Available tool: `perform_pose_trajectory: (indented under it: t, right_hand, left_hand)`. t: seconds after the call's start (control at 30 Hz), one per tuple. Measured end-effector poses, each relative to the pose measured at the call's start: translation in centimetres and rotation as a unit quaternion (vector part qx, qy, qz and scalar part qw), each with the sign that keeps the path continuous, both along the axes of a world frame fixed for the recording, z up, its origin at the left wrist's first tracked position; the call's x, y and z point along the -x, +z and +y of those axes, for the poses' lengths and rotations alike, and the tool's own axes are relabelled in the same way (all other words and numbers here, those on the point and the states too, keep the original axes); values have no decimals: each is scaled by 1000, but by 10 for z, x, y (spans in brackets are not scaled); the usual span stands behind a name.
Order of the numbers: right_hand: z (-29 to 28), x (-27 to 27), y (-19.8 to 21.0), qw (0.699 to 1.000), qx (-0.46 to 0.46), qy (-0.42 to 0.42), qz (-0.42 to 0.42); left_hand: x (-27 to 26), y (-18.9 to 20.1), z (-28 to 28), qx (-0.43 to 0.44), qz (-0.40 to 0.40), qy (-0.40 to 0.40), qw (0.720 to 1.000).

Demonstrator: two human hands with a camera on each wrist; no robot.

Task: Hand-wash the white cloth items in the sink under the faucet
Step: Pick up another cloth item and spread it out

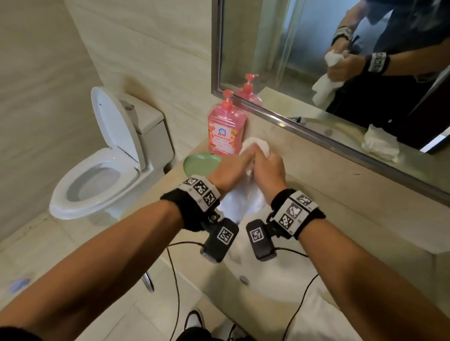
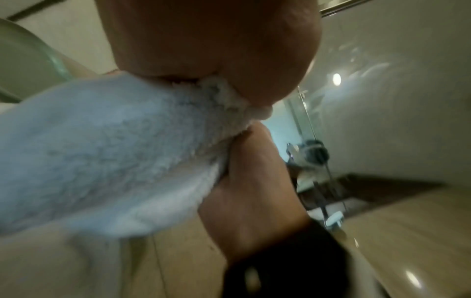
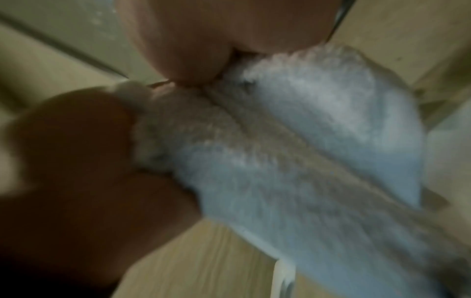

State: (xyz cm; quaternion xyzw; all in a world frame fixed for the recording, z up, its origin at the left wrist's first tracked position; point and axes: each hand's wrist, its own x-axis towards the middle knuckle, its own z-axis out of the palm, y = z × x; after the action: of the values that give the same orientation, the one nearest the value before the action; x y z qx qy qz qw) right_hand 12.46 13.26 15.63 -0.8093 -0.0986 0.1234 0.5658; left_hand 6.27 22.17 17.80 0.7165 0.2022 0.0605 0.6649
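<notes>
Both hands gripping white cloth (image 1: 246, 196), ends hanging below

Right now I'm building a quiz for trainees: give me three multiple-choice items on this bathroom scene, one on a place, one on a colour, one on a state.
1. Where does the pink pump soap bottle stand?
A. on the counter by the mirror
B. on the floor
C. in the basin

2. What colour is the heart-shaped dish?
A. blue
B. green
C. black

3. How is the white terry cloth held?
A. by the left hand alone
B. lying loose
C. gripped by both hands

Answers: A, it stands on the beige counter below the mirror frame; B, its rim shows pale green; C, left hand and right hand both close round it.
</notes>
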Motion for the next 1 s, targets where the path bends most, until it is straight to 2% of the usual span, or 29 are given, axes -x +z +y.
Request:
perform_pose_trajectory:
  t: [0.07,0.13,0.2,0.23,0.27,0.3,0.33,0.37,0.4,0.43,0.47,0.5,0.53,0.57,0.63,0.67,0.7,0.77,0.8,0.87,0.93,1.0]
  right_hand:
    - [3,5,-3,999,-25,15,-22]
    - [2,9,-11,998,-29,33,-52]
    - [-5,1,-9,998,7,36,-55]
    - [-11,-4,-6,997,26,53,-44]
    - [-17,-9,-4,995,45,79,-42]
    - [-23,-12,-2,991,58,109,-53]
    - [-27,-14,-1,984,74,143,-70]
    - [-32,-14,1,975,91,187,-81]
    - [-37,-17,2,959,121,240,-90]
    - [-40,-20,3,931,177,300,-111]
    - [-43,-23,2,888,255,356,-142]
    - [-47,-25,1,840,342,384,-174]
    - [-50,-29,-3,816,391,379,-193]
    - [-55,-32,-6,823,398,358,-191]
    - [-65,-39,-12,909,291,285,-89]
    - [-65,-39,-14,948,211,233,-39]
    - [-62,-37,-17,973,145,176,-18]
    - [-47,-21,-22,992,73,90,-39]
    - [-36,-9,-25,995,45,77,-50]
    - [-15,15,-25,995,5,90,-53]
    - [-3,16,-21,998,-26,59,-22]
    - [-2,6,-15,998,-45,-5,42]
  left_hand:
    - [-4,2,5,-22,21,24,999]
    - [0,3,5,-1,12,35,999]
    - [4,1,2,47,-11,-15,999]
    - [9,1,4,19,0,-64,998]
    - [14,0,11,-67,22,-117,991]
    - [18,-1,20,-200,61,-167,964]
    - [19,-4,32,-335,106,-206,913]
    - [20,-6,41,-426,166,-234,858]
    - [22,-9,50,-475,207,-249,818]
    - [23,-12,56,-495,228,-250,800]
    - [24,-15,61,-496,233,-246,799]
    - [27,-15,64,-477,232,-246,811]
    - [29,-15,67,-446,221,-245,832]
    - [31,-15,71,-399,193,-229,867]
    - [30,-16,74,-331,119,-189,917]
    - [28,-17,73,-320,95,-170,927]
    - [26,-19,68,-311,81,-146,936]
    - [18,-20,52,-227,82,-66,968]
    - [12,-17,43,-148,76,-21,986]
    - [0,-13,26,3,46,36,998]
    - [-6,-10,13,54,38,50,997]
    - [-6,-9,4,68,38,13,997]
